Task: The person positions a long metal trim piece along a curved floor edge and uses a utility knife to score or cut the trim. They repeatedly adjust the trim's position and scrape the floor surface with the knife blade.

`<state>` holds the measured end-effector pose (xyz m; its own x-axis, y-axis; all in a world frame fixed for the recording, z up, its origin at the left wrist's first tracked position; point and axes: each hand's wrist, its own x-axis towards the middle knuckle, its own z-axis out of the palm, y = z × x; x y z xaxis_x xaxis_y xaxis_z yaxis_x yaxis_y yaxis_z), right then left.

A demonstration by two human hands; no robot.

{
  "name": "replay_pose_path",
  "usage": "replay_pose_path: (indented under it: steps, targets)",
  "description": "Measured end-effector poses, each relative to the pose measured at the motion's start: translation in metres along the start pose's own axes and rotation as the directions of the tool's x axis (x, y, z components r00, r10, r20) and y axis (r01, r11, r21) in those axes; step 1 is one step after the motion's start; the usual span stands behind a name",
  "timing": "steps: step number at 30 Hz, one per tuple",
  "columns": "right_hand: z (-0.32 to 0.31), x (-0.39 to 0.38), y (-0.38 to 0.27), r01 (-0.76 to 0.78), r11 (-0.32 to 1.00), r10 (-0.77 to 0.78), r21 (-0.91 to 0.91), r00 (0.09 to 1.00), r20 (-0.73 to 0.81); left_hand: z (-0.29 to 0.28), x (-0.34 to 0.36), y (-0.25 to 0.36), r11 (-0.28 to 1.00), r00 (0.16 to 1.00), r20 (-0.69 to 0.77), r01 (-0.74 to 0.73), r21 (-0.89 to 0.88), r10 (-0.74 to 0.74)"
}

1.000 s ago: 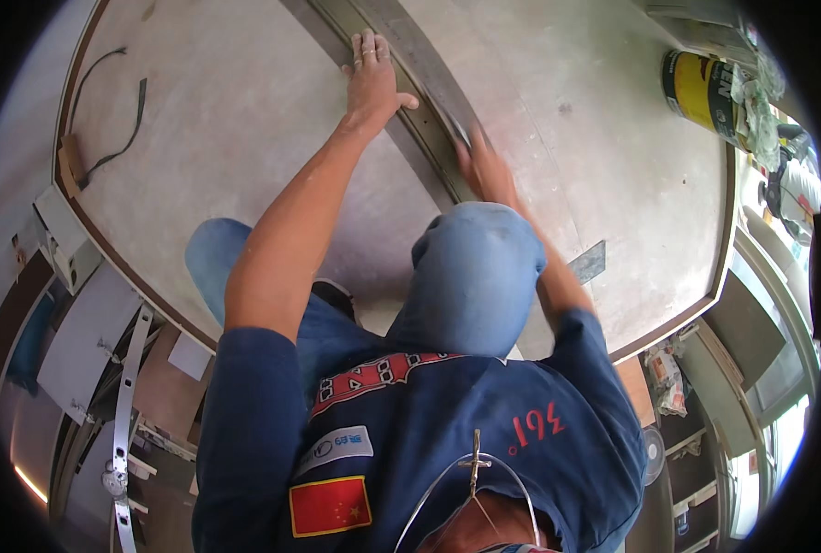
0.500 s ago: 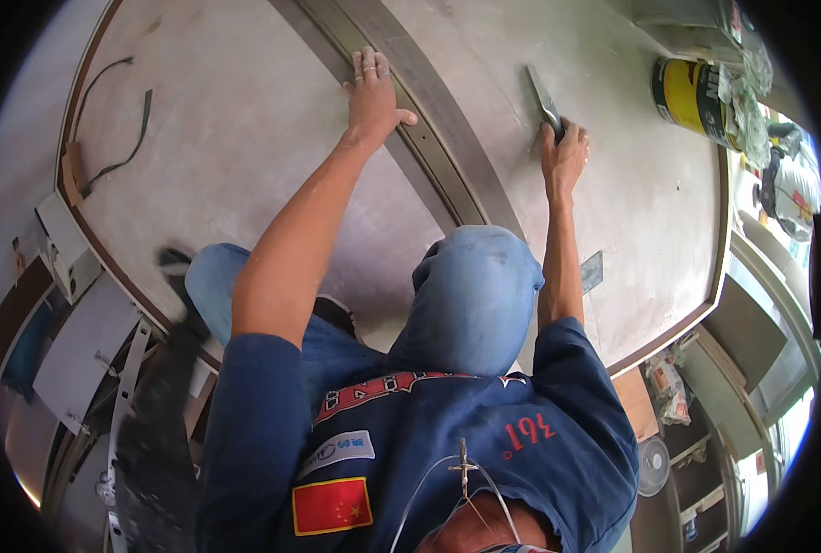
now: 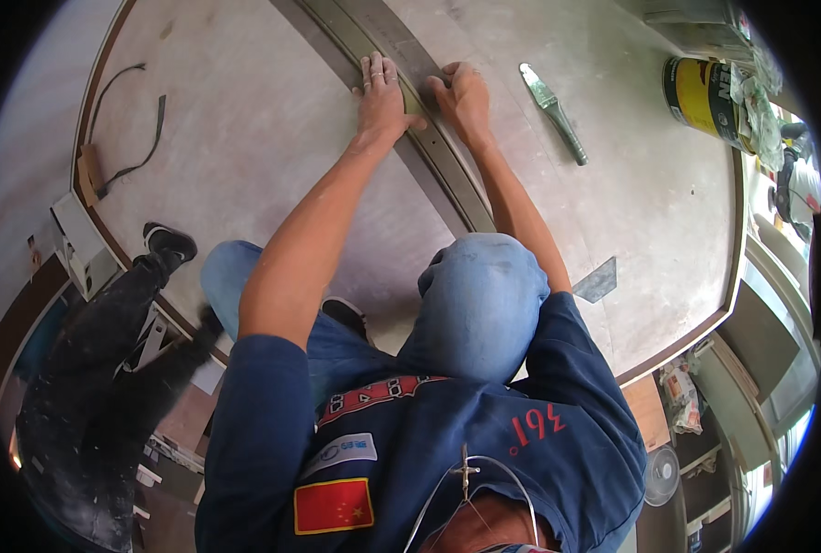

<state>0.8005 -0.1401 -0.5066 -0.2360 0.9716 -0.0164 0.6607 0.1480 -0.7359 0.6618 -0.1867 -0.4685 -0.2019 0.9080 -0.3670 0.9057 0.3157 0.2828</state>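
A long grey-brown grooved strip [image 3: 433,138] runs across the panel from the top edge down to my knee. My left hand [image 3: 381,109] lies flat on it, fingers stretched forward and thumb out to the side. Just across from it, my right hand [image 3: 464,103] has its fingers curled in at the strip's right edge, thumb and forefinger pinched on that edge. A putty knife [image 3: 555,115] with a dark green handle and a tapered blade lies loose on the panel to the right of my right hand.
The pale, dusty panel [image 3: 650,230] has a raised rim. On it are a grey flat piece [image 3: 596,280], a yellow-and-black bucket [image 3: 696,97] at far right and dark cord [image 3: 143,161] at left. A person in dark clothes [image 3: 88,396] stands at lower left; a fan [image 3: 662,475] is lower right.
My right hand has let go of the putty knife and moved left to the strip's edge. My left hand stays on the strip. The other person has stepped at the left, a shoe now on the panel.
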Motion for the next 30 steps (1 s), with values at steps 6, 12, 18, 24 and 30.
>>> replay_pose_path:
  steps: [6,12,18,24,30]
  targets:
    - [0.005,0.007,-0.005,-0.179,0.978,0.169,0.105,0.98,0.104,-0.002,0.001,-0.001,1.0,1.0,0.012,-0.006,0.002,0.006]
    - [-0.006,0.009,-0.007,-0.205,0.966,0.182,0.154,0.971,0.151,-0.004,0.003,0.002,1.0,0.999,0.024,-0.026,-0.017,0.027]
    - [-0.059,-0.038,0.021,-0.067,0.996,0.065,0.064,0.997,0.028,0.004,-0.003,-0.008,0.998,0.998,-0.03,-0.06,-0.003,0.06]
    - [-0.065,-0.125,0.049,-0.244,0.969,0.243,0.036,0.97,0.02,0.023,-0.006,-0.016,0.995,0.995,-0.041,-0.097,-0.032,0.096]
    - [-0.051,-0.109,0.039,-0.203,0.979,0.2,-0.029,0.977,-0.078,-0.011,-0.005,-0.009,0.999,0.999,0.02,-0.046,-0.025,0.046]
